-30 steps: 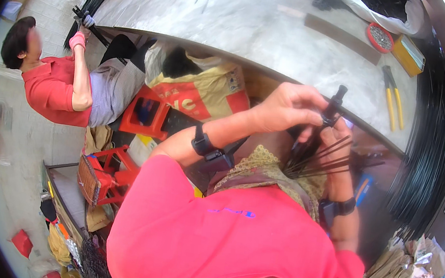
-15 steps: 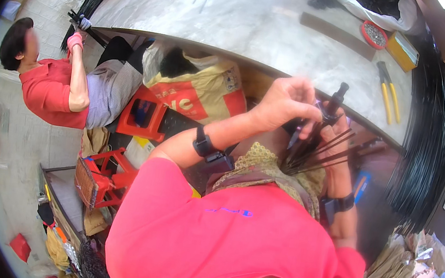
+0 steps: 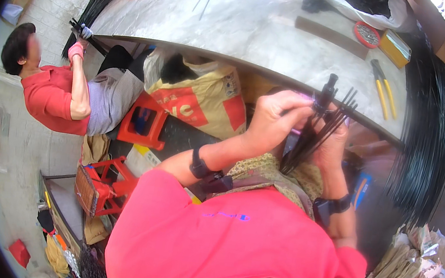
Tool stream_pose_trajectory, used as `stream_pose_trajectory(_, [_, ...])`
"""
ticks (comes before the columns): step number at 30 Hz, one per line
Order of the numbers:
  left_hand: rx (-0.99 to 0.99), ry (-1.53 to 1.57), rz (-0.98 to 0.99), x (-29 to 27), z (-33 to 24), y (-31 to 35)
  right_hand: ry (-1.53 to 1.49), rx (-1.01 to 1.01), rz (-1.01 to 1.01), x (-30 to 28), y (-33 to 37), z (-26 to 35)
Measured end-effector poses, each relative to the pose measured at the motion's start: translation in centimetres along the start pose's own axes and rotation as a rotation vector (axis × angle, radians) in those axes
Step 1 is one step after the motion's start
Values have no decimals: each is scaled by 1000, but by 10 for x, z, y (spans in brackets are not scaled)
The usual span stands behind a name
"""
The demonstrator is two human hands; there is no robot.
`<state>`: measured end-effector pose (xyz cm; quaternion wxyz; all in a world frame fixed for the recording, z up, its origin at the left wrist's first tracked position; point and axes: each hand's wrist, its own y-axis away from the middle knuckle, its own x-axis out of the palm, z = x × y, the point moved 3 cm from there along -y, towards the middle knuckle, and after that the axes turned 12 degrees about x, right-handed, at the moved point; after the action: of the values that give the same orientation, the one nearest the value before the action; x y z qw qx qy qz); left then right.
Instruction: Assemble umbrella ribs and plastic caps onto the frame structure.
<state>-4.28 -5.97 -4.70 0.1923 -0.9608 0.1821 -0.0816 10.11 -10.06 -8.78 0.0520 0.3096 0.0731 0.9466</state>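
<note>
My right hand (image 3: 334, 144) is wrapped round what looks like a black umbrella frame (image 3: 311, 141), a bundle of thin dark ribs about a thicker shaft. The shaft's knobbed black end (image 3: 327, 88) points up toward the bench edge, and several ribs fan out beside it. Close against the shaft, just below that end, the thumb and forefinger of my left hand (image 3: 278, 115) pinch together. Whatever lies between them is too small to make out. The ribs' lower ends come down over my patterned apron (image 3: 254, 171).
Yellow-handled pliers (image 3: 385, 91), a red dish of small metal parts (image 3: 367, 34) and a yellow box (image 3: 394, 49) lie on the pale bench (image 3: 236, 24). Long black rods (image 3: 430, 142) hang over its right end. A printed sack (image 3: 205, 101) and red stools (image 3: 144, 124) stand left, near a seated co-worker (image 3: 56, 91).
The ribs have swung from pointing rightward to standing up beside the shaft. My left fingers have closed into a tighter pinch near the shaft's end. The co-worker stays seated.
</note>
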Motion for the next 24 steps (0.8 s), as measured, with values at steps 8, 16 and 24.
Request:
stream_pose_trajectory(8, [35,-54,265,-20,-14,4,94,-128,-44,9,4,-7])
stream_pose_trajectory(16, [-31,-262,142,-9,-28,12,138,-166,32,33,7,-8])
stream_pose_trajectory(24, [-83,-97,-179,-18,-4,18,356,-188,42,41,5,-7])
